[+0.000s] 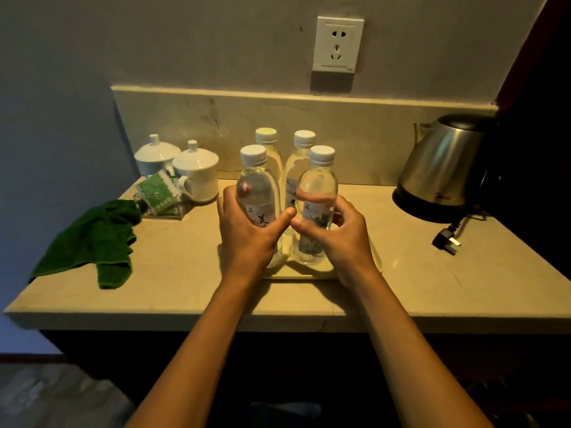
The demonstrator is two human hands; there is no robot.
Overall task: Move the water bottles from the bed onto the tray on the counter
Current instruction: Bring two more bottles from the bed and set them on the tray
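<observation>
A crumpled green cloth (89, 239) and two white lidded ceramic cups (197, 171) sit at the left of the beige stone table (432, 282). At centre, the left hand (247, 233) grips one clear white-capped plastic water bottle (255, 193) and the right hand (343, 239) another (316, 196), both upright on the pale tray (296, 274), two more bottles (304, 156) just behind. A steel electric kettle (441, 168) stands at right.

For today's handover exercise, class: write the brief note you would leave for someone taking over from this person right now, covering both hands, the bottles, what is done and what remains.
Left hand: gripping the front-left water bottle.
Right hand: gripping the front-right water bottle.
Both bottles are upright at the front of the tray on the counter; whether they are fully set down is unclear.
Done: two back water bottles already stand behind them.
Left: release both front bottles. The bed is not clearly in view, so check there for more.
</observation>
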